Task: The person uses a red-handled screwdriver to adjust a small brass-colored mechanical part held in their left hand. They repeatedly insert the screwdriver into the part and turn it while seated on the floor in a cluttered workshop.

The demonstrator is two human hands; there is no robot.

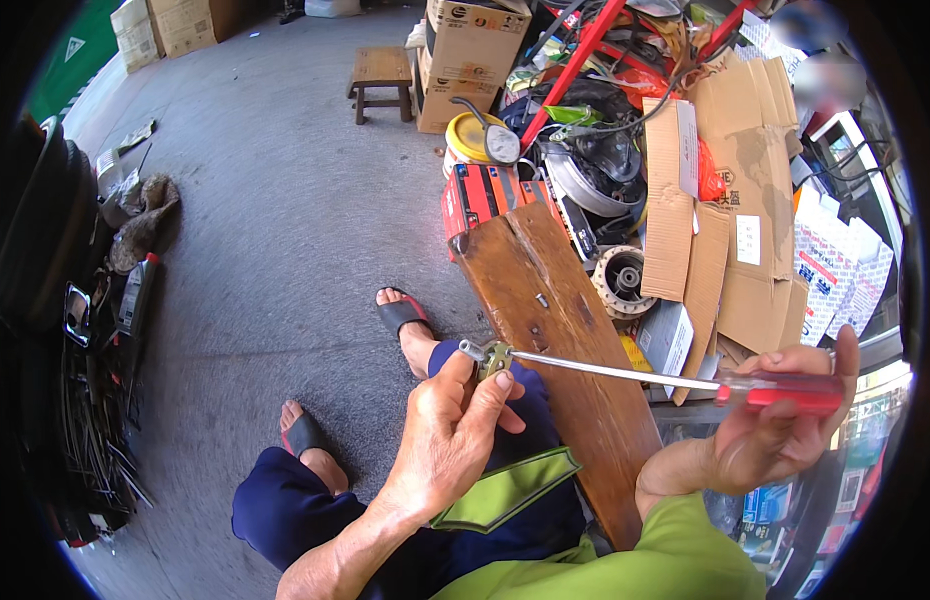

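My left hand [437,432] pinches a small metal part [494,358] between thumb and fingers. The part has a yellowish metal body and a silver round end that sticks out to the left. What exactly it is, I cannot make out. In my right hand [760,445] is a screwdriver [615,371] with a clear red handle and a long steel shaft. Its handle rests between thumb and fingers, with one finger raised. The shaft runs nearly level to the left, its tip at the metal part. Both hands are above my lap and the wooden bench [560,320].
Right of the bench lie opened cardboard boxes [750,190], a wheel hub [623,280] and red boxes [475,200]. A yellow-lidded bucket [473,138] and a small wooden stool [381,72] stand farther off. Tyres [45,220] and thin rods [100,430] line the left side.
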